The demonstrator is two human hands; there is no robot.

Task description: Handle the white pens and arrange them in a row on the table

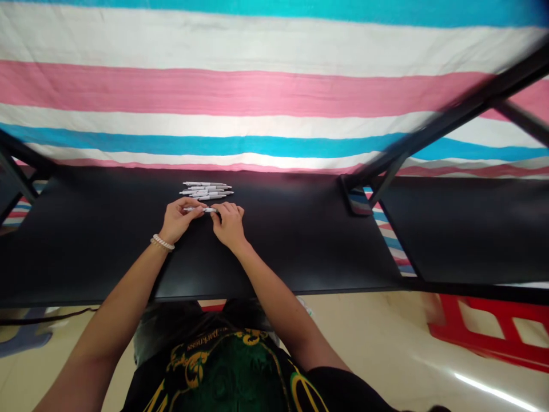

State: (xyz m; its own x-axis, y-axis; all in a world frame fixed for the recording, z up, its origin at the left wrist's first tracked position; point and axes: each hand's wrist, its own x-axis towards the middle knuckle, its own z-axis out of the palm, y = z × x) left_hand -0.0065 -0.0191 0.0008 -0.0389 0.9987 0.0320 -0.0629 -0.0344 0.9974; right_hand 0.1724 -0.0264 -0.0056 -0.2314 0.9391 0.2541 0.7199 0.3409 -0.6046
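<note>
Slim white plastic-looking pen (210, 210) is pinched by our left hand (176, 219) at nine o'clock and right hand (229, 222) at three, over the flat black tabletop (300, 240); similar white pens (210, 197) lie at twelve. We judge it light, stiff, slightly slippery, best held mid-barrel.

Location type: indoor workstation area; whether it belongs to a home, office or workshop cannot be determined. Indicators: a black surface (300, 246) with a dark angled frame (433, 117), a second black surface (480, 229) adjacent at right, a striped sheet (257, 91) as backdrop, a glossy pale floor (369, 332), and red plastic furniture (467, 339).
</note>
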